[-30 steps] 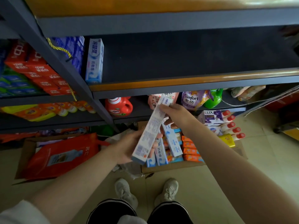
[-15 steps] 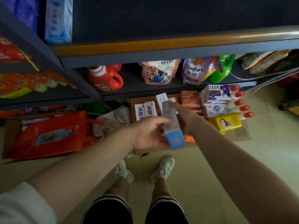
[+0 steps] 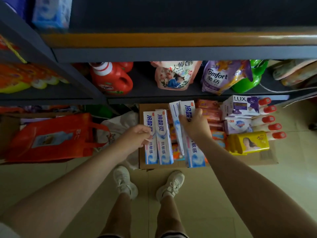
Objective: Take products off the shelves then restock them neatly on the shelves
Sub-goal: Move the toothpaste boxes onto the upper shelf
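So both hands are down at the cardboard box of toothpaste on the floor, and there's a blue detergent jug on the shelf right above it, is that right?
Not quite: the head view shows the detergent jug is red, not blue. The rest holds: the left hand and right hand are at the toothpaste boxes in the cardboard box on the floor.
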Tool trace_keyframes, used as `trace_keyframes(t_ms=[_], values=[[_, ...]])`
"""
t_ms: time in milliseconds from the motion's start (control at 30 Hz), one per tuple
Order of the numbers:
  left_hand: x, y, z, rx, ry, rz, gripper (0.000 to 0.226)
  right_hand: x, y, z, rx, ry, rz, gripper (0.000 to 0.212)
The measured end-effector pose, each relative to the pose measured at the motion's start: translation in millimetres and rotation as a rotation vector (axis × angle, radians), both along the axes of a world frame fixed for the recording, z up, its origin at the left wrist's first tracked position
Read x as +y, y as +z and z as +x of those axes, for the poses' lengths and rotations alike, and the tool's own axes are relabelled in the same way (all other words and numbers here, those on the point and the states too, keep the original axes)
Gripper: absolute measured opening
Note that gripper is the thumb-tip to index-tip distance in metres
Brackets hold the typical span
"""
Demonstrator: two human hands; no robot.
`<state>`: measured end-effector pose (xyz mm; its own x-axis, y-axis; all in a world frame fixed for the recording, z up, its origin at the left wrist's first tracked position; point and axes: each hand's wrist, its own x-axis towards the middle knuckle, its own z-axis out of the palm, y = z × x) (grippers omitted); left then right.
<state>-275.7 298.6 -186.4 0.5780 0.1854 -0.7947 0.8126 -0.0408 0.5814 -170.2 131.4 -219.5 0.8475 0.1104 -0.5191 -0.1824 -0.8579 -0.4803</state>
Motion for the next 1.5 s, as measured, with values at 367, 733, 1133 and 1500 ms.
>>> trace_keyframes(t_ms=[367, 733, 1133, 1500], values=[[35.7, 2.0, -9.0, -0.222, -0.025, 0.145, 0.017, 19.6, -33.0, -7.8, -0.050, 0.182, -0.192, 0.068], [136.3, 119.7, 66.5, -0.830, -0.134, 0.892, 0.031, 95.1, 128.7, 31.5, -0.268, 0.308, 0.392, 0.016], [168.8, 127.7, 137.2, -0.121, -0.056, 1.131, 0.070, 129.2, 149.4, 58.1, -0.236, 0.132, 0.580, 0.017], [124.2, 166.6, 115.9, -0.573, -0.106, 0.920, 0.069, 104.9, 190.0, 43.9, -0.138, -0.084, 0.705, 0.015]])
